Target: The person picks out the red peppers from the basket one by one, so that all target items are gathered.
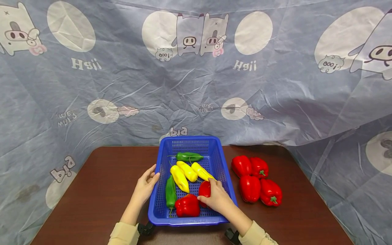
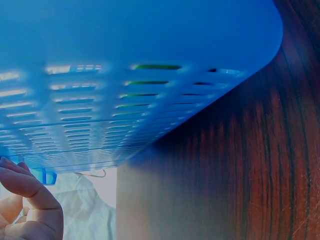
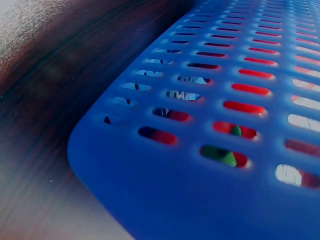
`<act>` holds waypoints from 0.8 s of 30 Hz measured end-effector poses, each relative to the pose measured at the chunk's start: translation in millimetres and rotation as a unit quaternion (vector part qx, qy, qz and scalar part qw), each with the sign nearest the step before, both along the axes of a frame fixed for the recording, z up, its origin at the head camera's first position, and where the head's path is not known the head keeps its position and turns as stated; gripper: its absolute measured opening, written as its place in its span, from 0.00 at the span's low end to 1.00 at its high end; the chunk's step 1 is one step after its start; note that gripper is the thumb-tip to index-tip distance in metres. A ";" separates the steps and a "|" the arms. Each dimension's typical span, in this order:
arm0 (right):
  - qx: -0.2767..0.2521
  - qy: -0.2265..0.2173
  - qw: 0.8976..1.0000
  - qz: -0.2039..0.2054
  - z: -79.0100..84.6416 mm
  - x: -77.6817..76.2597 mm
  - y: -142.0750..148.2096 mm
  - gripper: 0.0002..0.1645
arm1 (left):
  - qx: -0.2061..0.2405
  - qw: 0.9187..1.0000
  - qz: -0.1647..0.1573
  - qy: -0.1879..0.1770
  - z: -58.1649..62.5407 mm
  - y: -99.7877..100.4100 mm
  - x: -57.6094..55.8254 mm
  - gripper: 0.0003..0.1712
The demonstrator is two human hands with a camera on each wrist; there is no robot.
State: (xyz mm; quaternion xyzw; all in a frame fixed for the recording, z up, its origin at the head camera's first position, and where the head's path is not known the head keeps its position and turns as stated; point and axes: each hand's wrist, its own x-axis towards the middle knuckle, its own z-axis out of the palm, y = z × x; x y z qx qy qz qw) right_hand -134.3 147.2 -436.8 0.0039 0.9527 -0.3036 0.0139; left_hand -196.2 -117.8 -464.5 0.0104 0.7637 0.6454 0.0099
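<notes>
A blue plastic basket with slotted walls stands on the table. My right hand reaches inside and holds a red bell pepper near the front right corner, partly covering it. Beside it lies another red bell pepper. Three yellow peppers and two long green peppers are also inside. At the basket's left rim, my left hand touches the outside with loosely bent fingers. The left wrist view shows this hand beside the slotted wall. In the right wrist view, the basket wall hides my right hand.
Several red bell peppers sit in a cluster on the brown table, to the right of the basket. Behind the table hangs a grey-blue cloth with cartoon prints, reaching its far edge.
</notes>
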 end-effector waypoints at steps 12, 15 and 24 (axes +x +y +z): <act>-0.014 0.049 0.999 0.004 0.8 2.0 0.6 0.49 | -0.018 1.000 0.006 0.005 -3.6 0.4 -0.9 0.31; -0.025 0.068 0.997 0.002 1.8 3.1 1.4 0.48 | -0.024 1.000 0.005 0.007 -5.1 0.4 -0.6 0.31; -0.061 0.112 0.992 -0.009 20.5 2.2 6.9 0.46 | -0.018 1.000 0.005 0.010 -5.2 0.7 -1.1 0.31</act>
